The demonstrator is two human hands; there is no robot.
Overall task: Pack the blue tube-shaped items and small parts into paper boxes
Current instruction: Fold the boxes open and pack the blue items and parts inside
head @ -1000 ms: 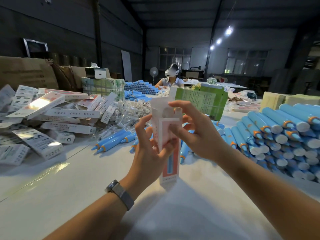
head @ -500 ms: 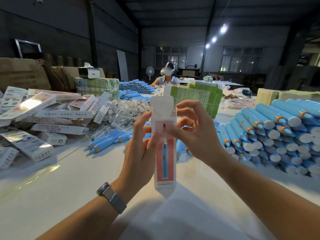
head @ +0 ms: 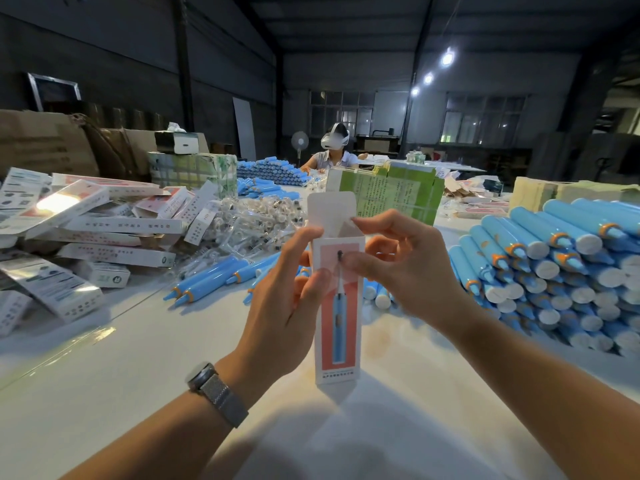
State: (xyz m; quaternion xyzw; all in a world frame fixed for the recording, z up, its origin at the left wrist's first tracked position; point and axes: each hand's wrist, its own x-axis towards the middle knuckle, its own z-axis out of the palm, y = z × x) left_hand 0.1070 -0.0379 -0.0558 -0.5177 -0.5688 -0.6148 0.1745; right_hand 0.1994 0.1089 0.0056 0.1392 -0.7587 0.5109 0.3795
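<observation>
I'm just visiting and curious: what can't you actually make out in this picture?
All in the head view:
- Inside of the paper box: hidden by its own walls, so contents unknown.
- Its small print: too small.
- Left hand thumb: behind the box.
- Tube stack: cut off by the right edge.
- Clear-bagged small parts: too blurred.

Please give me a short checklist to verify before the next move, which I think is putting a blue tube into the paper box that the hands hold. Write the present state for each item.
1. Top flap of the paper box is up and the mouth is open: ok.
2. Box is held upright: ok; the left hand grips its side and the right hand pinches its top edge.
3. A hand is free to take a tube: not ok, both are on the box.
4. Blue tubes lie nearby: ok, the stack of blue tubes is beside the right hand.
5. Bottom flaps are closed: cannot tell.
6. Box is empty inside: cannot tell.
</observation>
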